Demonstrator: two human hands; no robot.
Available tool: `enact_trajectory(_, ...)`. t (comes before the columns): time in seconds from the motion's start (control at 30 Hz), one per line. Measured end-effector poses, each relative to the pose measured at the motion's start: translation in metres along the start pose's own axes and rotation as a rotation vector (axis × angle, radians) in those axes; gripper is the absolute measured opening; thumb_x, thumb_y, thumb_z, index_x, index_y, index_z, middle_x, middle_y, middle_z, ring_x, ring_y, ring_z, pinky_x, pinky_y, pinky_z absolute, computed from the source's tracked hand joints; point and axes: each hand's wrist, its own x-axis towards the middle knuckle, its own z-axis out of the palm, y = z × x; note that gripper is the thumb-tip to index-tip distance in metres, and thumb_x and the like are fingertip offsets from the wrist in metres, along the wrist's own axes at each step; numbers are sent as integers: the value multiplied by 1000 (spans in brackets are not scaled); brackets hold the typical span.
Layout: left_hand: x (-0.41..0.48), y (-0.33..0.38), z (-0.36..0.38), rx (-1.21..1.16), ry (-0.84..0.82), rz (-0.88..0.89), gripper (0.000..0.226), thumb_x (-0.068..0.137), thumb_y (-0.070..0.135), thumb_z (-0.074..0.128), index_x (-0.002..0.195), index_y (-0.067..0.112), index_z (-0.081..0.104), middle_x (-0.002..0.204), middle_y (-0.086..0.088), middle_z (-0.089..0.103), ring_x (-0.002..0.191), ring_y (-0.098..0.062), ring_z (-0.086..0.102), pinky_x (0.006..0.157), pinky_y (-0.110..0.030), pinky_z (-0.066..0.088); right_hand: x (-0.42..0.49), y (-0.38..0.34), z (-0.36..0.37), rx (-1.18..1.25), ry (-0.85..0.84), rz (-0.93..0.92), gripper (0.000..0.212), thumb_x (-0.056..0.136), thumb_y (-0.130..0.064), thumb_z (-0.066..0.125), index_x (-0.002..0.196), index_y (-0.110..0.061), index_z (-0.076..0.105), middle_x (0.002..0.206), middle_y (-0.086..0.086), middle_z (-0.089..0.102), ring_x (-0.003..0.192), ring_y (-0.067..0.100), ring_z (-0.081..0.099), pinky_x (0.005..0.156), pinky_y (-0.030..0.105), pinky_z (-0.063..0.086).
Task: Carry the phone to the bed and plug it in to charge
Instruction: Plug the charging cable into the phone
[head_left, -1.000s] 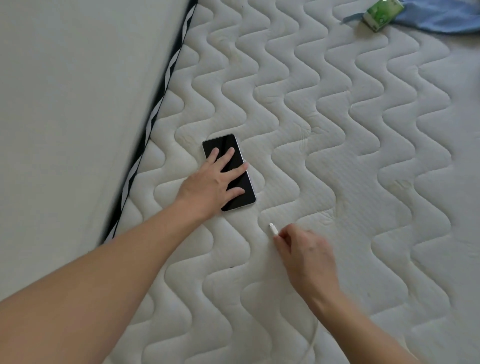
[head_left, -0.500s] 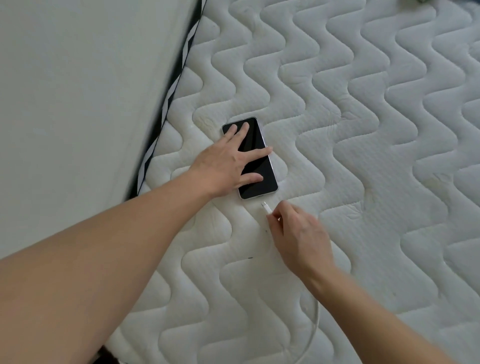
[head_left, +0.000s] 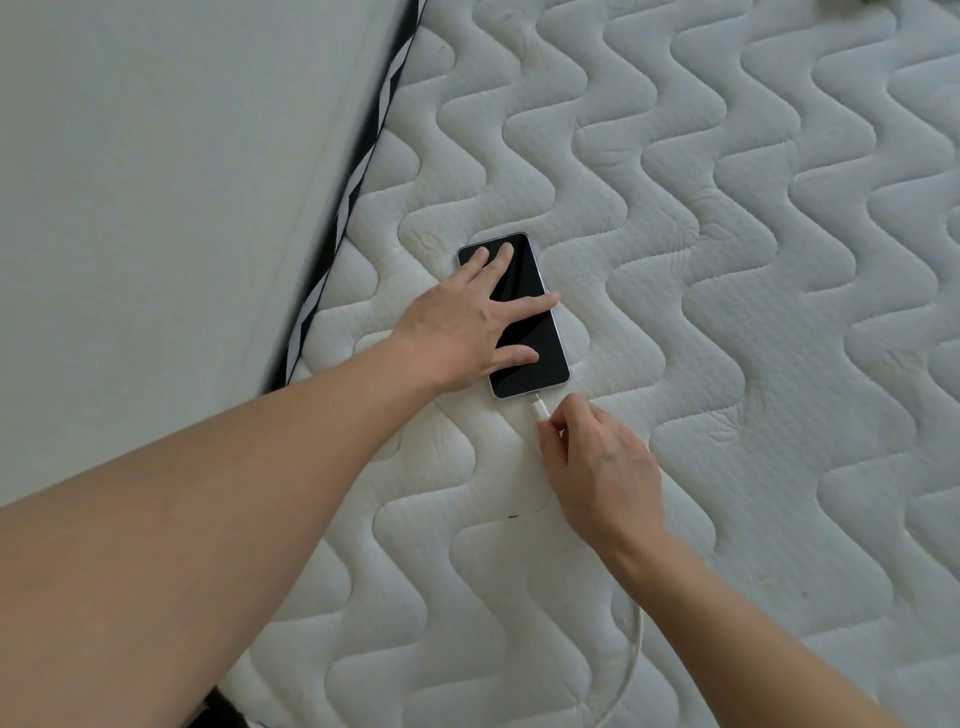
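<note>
While the left hand (head_left: 457, 332) presses flat, fingers spread, on the phone (head_left: 535, 338) near the mattress's (head_left: 727, 364) left edge, the right hand (head_left: 597, 467) pinches the charging plug (head_left: 537, 408) at its bottom port.

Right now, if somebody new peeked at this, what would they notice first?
Probably the black phone lying flat on the wavy quilted white mattress, near its striped left edge. The left hand is spread on the dark screen, pressing it down. Just below, the right hand pinches a white charger plug at the phone's bottom end, with the cable curling away behind.
</note>
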Motion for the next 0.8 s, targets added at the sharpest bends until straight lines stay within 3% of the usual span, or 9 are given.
enact_trajectory(0.37, -2, 2, 2, 21, 19, 3, 68, 93, 67, 32, 153, 50, 6, 168, -17, -2, 155, -34, 2, 126, -41, 14, 4, 0, 3, 12, -1, -6, 28, 100, -32, 44, 78, -15, 43, 69, 0, 56, 62, 25, 50, 55, 39, 43)
enact_trajectory(0.6, -2, 1, 2, 32, 23, 6, 68, 93, 67, 31, 153, 49, 5, 168, -17, -2, 155, -34, 2, 127, -40, 11, 6, -5, 8, 18, 26, 15, 27, 99, -33, 44, 77, -17, 40, 67, -4, 52, 59, 22, 45, 51, 36, 30)
enact_trajectory(0.8, -2, 2, 4, 36, 56, 2, 67, 93, 68, 30, 153, 51, 5, 168, -16, -2, 155, -32, 2, 126, -41, 17, 7, -2, 10, 0, 30, -14, 27, 99, -33, 43, 77, -17, 39, 66, -3, 50, 57, 23, 44, 50, 36, 28)
